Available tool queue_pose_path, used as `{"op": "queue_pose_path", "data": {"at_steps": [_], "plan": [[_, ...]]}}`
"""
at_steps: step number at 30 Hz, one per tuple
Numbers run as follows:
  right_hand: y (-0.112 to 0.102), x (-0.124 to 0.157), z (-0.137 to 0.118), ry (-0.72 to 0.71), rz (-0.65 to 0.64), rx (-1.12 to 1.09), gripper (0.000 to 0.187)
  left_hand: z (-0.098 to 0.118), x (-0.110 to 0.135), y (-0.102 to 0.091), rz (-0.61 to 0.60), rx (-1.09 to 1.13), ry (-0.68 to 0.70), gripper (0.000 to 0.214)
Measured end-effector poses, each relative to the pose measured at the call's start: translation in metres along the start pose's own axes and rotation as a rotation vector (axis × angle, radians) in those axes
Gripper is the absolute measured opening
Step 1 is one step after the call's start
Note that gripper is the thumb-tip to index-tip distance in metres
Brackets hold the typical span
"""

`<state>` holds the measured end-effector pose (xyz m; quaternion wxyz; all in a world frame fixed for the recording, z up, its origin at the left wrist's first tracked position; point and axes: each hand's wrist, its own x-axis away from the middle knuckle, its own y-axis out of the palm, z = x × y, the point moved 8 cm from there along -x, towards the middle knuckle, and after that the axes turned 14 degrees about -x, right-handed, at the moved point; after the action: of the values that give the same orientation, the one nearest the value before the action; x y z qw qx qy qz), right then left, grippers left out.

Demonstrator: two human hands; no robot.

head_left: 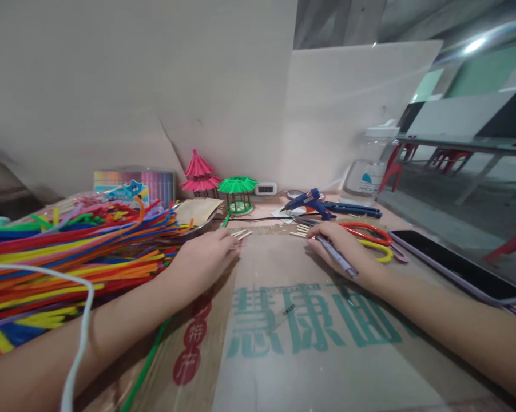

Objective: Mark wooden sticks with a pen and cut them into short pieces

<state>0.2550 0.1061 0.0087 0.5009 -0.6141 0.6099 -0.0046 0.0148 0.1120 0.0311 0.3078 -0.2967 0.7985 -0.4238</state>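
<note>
My left hand (213, 252) rests low over the work surface with its fingers bent and close together. Several short pale wooden sticks (242, 234) poke out beyond those fingers; whether the hand grips them is hidden. In my right hand (329, 243) lies a slim pale purple pen (337, 257), tilted, its lower end near the wrist. More short sticks (300, 230) show just left of the right fingertips. Between the hands is a translucent sheet (275, 260) over cardboard (163, 377) printed with large teal characters.
Pipe cleaners (69, 246) are heaped at left, crossed by a white cable (84, 332). Behind stand pink (198, 171) and green (238, 186) model pavilions and a small digital clock (265, 188). A blue glue gun (307, 200), scissors (372, 233), phone (455, 266) and bottle (367, 166) are rightward.
</note>
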Motion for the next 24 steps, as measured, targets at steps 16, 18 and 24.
{"op": "queue_pose_path", "data": {"at_steps": [16,18,24], "plan": [[0.009,0.001,-0.010,0.013,-0.079,-0.057,0.009,-0.017,-0.010,0.026,-0.051,-0.045,-0.105,0.033],[0.008,0.000,-0.011,0.014,-0.087,-0.063,0.009,-0.015,-0.009,0.019,-0.031,-0.060,-0.113,0.033],[-0.001,0.007,-0.043,-0.087,-0.021,-0.078,0.021,0.031,0.010,-0.010,0.074,0.034,0.041,0.019]]}}
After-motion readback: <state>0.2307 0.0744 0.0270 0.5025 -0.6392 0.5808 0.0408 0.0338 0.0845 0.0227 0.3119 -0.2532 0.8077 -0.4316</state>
